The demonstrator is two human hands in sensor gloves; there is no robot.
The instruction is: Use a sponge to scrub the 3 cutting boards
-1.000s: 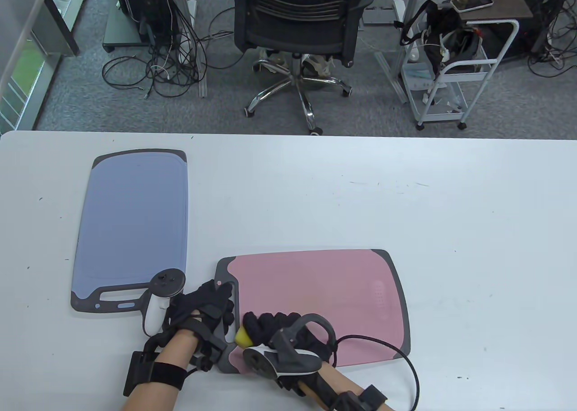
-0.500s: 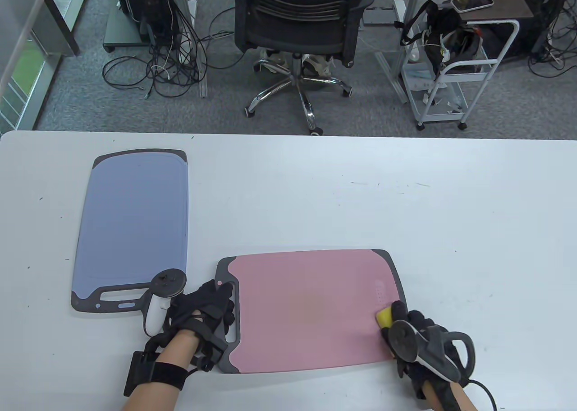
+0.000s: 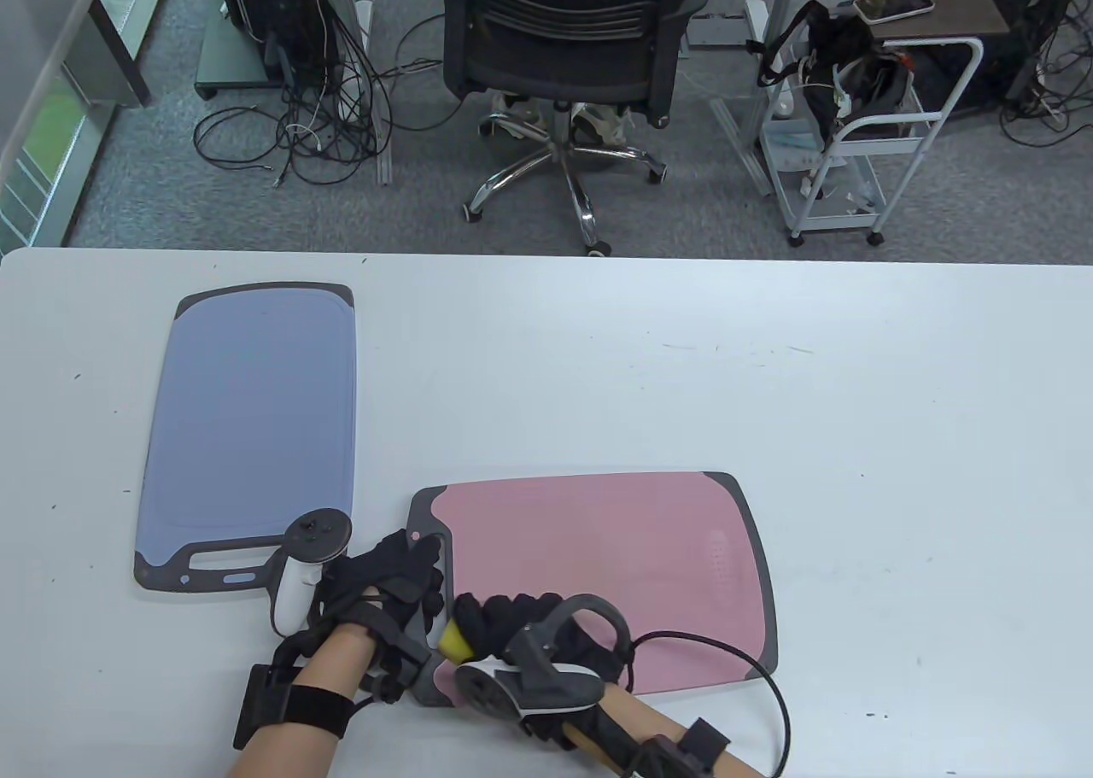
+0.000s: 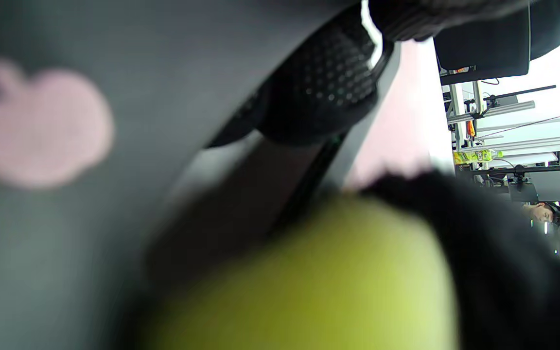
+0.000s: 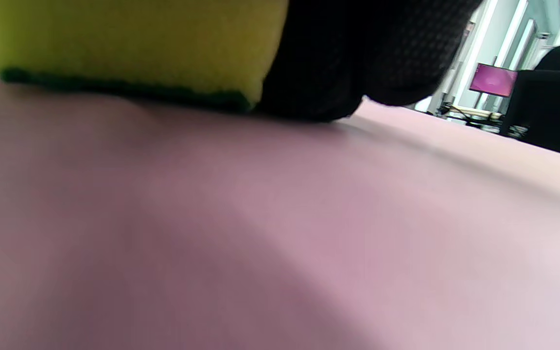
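Note:
A pink cutting board (image 3: 615, 556) with a grey rim lies near the table's front edge; a blue one (image 3: 256, 419) lies to its left. Only these two boards are in view. My right hand (image 3: 504, 620) grips a yellow sponge (image 3: 454, 640) with a green underside (image 5: 129, 92) and holds it down on the pink board's near left corner. My left hand (image 3: 401, 577) rests on the pink board's grey handle end (image 3: 427, 539), its fingers spread flat over it. In the left wrist view the sponge (image 4: 319, 287) fills the foreground, blurred.
Beyond the white table's (image 3: 768, 368) far edge stand an office chair (image 3: 568, 52), a white cart (image 3: 862, 137) and floor cables (image 3: 316, 120). A cable (image 3: 751, 667) trails from my right wrist across the pink board's near right corner.
My right hand swept the sponge from the pink board's near left corner to its right end and back to the left. The left hand stayed on the handle end.

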